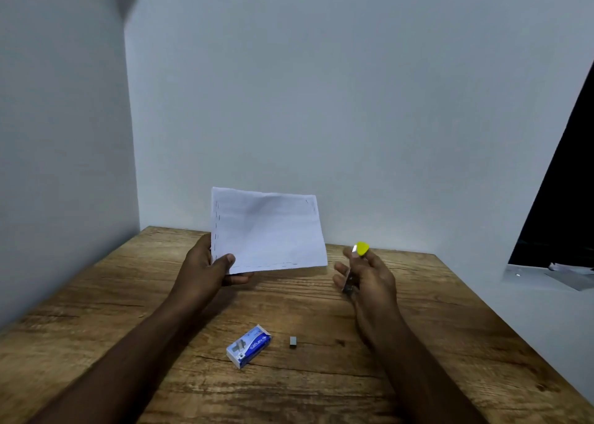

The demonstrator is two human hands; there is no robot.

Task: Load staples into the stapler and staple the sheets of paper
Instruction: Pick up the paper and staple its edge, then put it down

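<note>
My left hand [212, 264] holds the white sheets of paper [266, 230] by their lower left corner, lifted above the wooden table [434, 327]. Rows of staples run along the sheets' left and bottom edges, and a few sit at the top right corner. My right hand [369, 279] grips a small stapler [353, 267] with a yellow end and a metal body, held upright just right of the sheets and apart from them. A blue and white staple box [248, 346] lies on the table near me. A small grey block of staples [292, 341] lies to its right.
White walls close in the table at the back and the left. A dark panel [562, 198] leans at the far right beyond the table edge, with a pale surface and scraps below it.
</note>
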